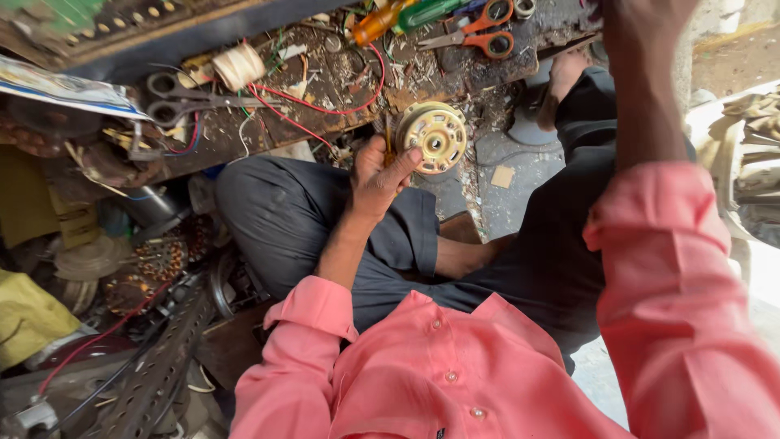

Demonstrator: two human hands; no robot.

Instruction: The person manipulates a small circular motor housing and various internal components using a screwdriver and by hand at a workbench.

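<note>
Nearest the camera, pink sleeves frame the seated person's lap. The left hand (375,175) grips the round motor (435,136) by its left edge, holding it upright just before the workbench (325,89). The motor case is closed; no wiring is attached. The right hand rises out of frame at far right; its grip cannot be determined. Farther off lie grey scissors (183,97), orange scissors (479,32) and red wire (357,102).

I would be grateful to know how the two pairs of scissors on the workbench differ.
The orange-handled scissors have bright plastic loops; the dark metal scissors are dull grey all over. The orange pair lies at the bench's far end by the screwdrivers, the grey pair beside the twine spool. Both lie flat, untouched by the left hand.
</note>
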